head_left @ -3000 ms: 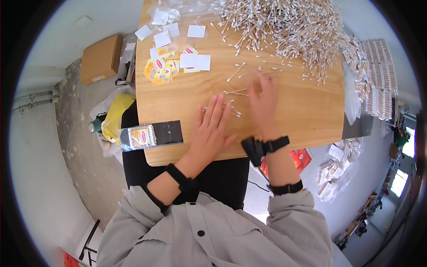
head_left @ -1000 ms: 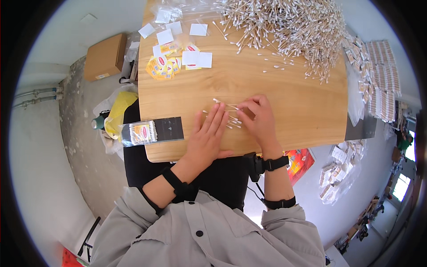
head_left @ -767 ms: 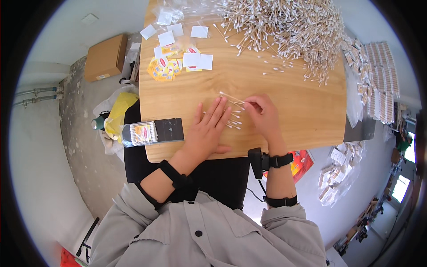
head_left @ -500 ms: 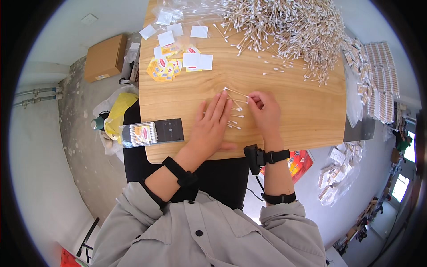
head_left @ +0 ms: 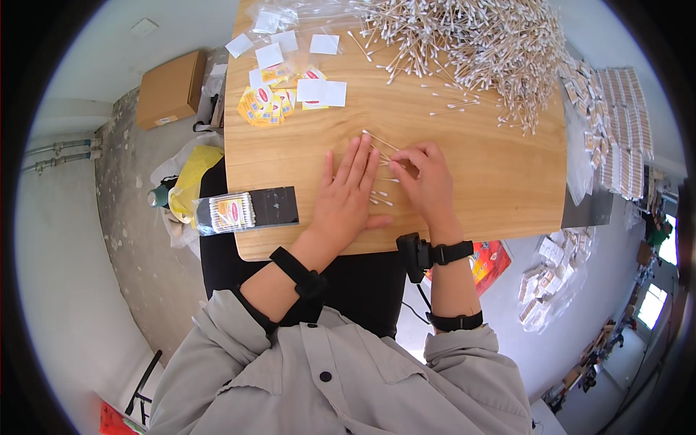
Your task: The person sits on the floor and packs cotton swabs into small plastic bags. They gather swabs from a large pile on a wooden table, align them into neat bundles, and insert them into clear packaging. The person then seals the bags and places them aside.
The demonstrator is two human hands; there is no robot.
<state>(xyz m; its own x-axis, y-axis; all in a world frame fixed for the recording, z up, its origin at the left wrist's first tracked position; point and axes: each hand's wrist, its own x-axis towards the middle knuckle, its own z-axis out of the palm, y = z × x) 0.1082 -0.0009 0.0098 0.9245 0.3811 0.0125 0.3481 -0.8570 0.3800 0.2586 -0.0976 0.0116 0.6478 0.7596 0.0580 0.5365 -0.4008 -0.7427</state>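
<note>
At the near half of the wooden table (head_left: pixel 290 156), a person is gathering a small group of cotton swabs (head_left: pixel 382 168) between both hands, well apart from the large heap of cotton swabs (head_left: pixel 478 36) that is covering the far right corner. The left hand (head_left: pixel 346 194) is lying flat, fingers straight and spread, pressing the swabs' near ends against the wood. The right hand (head_left: pixel 429 181) is curling its fingers onto the same group, fingertips pinching at one or two sticks. Judged from this, the step is going best if the flat hand is acting as a stop while the right is nudging sticks parallel, tips level, with light pressure so none are rolling away.

A filled clear packet of swabs (head_left: pixel 232 212) is lying at the near left edge, and yellow and white labels (head_left: pixel 279 101) are lying scattered at the far left. How many swabs are under the palms is hidden. Whether the right fingertips are actually gripping a stick is hard to make out. Rows of small packets (head_left: pixel 616 116) are bending away at the right rim.
</note>
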